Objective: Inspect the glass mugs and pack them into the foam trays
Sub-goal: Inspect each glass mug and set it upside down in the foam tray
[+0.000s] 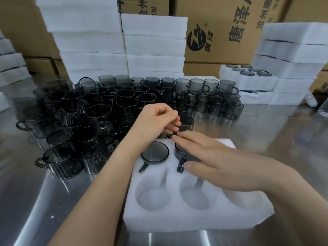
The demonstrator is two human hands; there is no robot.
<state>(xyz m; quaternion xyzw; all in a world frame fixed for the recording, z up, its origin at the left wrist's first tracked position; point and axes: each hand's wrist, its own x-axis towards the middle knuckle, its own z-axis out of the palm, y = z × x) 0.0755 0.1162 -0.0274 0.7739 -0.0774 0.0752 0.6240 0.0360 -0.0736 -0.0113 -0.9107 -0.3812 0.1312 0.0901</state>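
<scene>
Glass mugs (124, 103) stand massed behind the foam tray (195, 221), 2 already seated in its back pockets; the flat, straight-fingered right hand (209, 157) should press the middle mug (178, 151) evenly until level, while the left hand (156, 123) curls beside a loose mug (188, 122), its hold impossible to tell.

Both the left hand (156, 121) and the right hand (213, 157) are bare, and so are the slim forearms (110, 183) behind them.

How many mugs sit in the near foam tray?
2: left mug in the far-left pocket, middle mug in the far-middle pocket under the right hand, which hides the far-right pocket; a third may sit there.
</scene>
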